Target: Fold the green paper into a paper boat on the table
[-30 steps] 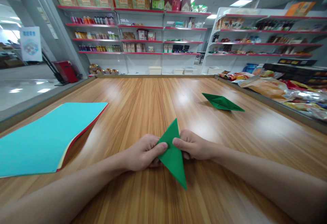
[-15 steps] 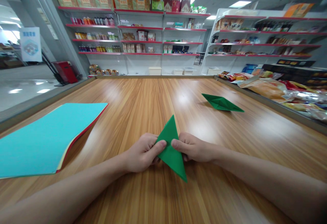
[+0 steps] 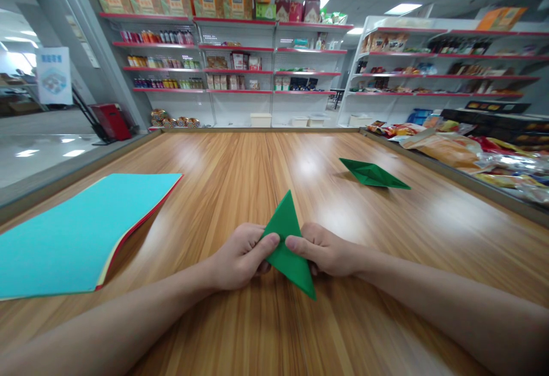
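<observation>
A: Occluded?
B: Left hand (image 3: 240,257) and right hand (image 3: 332,250): most fingers, behind folded green paper (image 3: 291,264).
A: Cropped?
B: Turquoise-topped paper stack (image 3: 81,230), left edge; both forearms (image 3: 446,293).
A: Illegible?
B: Far-left shelf bottles (image 3: 148,37); lettering too small.

One head-worn view looks forward and down, hands (image 3: 237,259) near, shelves (image 3: 238,72) seemingly well beyond.

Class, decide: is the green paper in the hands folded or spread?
Folded: the green paper is narrow, with straight edges tapering to a sharp point at each end.
</observation>
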The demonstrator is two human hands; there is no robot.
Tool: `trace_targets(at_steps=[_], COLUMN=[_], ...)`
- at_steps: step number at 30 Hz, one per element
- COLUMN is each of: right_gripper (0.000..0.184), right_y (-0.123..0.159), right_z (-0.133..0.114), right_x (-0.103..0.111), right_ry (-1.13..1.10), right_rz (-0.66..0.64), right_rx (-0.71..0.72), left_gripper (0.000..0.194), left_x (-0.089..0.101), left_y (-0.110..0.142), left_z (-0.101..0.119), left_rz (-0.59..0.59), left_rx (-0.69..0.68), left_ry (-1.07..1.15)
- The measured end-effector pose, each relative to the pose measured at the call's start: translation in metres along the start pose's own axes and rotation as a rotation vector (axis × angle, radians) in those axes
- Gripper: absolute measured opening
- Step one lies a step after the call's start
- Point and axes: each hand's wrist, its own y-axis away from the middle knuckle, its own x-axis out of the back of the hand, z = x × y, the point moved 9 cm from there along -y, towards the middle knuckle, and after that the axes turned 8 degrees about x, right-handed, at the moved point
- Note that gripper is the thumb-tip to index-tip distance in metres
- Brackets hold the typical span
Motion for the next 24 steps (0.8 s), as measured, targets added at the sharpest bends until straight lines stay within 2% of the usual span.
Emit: trace_targets(at_steps=[4, 8, 11, 17, 24], right_gripper=[0.070, 0.069, 0.072, 0.070, 0.064], right_y=[0.000, 0.002, 0.003, 0.004, 0.001], right_z=[-0.002, -0.002, 0.000, 0.002, -0.004], right_x=[-0.001, 0.000, 0.001, -0.003, -0.002], right_ry=[-0.062, 0.018, 0.048, 0.040, 0.017], right_rz=[-0.020, -0.058, -0.054, -0.042, -0.012], right_rx=[0.030, 0.021, 0.015, 0.002, 0.018], left_gripper=[0.048, 0.049, 0.049, 0.048, 0.050], left_x=[0.005, 0.013, 0.013, 0.011, 0.007], left_y=[0.001, 0.000, 0.000, 0.001, -0.001], left_z=[-0.008, -0.014, -0.016, -0.007, -0.023], left_rz=[0.055, 0.130, 0.128, 0.109, 0.104], left_rx=[0.063, 0.105, 0.130, 0.031, 0.195], left_ry=[0.074, 0.152, 0.173, 0.013, 0.267])
